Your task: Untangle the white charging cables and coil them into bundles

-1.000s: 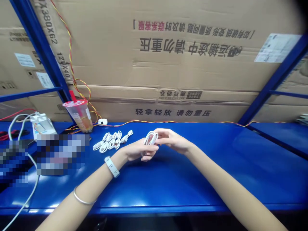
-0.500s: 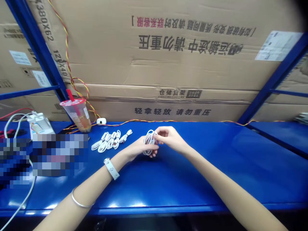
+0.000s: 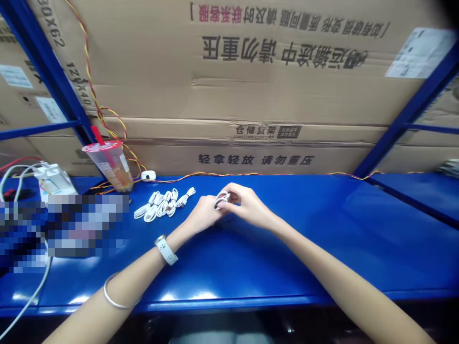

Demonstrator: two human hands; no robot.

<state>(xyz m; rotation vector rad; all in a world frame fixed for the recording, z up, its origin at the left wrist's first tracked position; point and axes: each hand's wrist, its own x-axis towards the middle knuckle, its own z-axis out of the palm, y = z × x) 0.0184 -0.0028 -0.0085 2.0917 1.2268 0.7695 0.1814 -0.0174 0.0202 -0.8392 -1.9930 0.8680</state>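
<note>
A coiled white cable (image 3: pixel 221 197) is bunched between my two hands above the blue shelf (image 3: pixel 272 258). My left hand (image 3: pixel 204 212) is turned with its back toward me and closes on the coil from the left; its fingertips are largely hidden. From the right, my right hand (image 3: pixel 242 203) pinches the same coil, thumb toward me and fingers curled behind. Part of the cable is covered by the fingers. Just left of my hands lie several bundled white cables (image 3: pixel 163 204) in a row, with dark ties around them.
A drink cup (image 3: pixel 109 165) with a red straw stands at the back left. Near it are a small white case (image 3: pixel 148 176) and a white power strip (image 3: pixel 53 181) with cables. Large cardboard boxes (image 3: pixel 251 102) rise behind, and a blue post (image 3: pixel 401 112) slants at right.
My left hand has rotated so its back faces me. The wide cable loops are now gathered into a smaller bunch between my hands. The view has tilted slightly downward.
</note>
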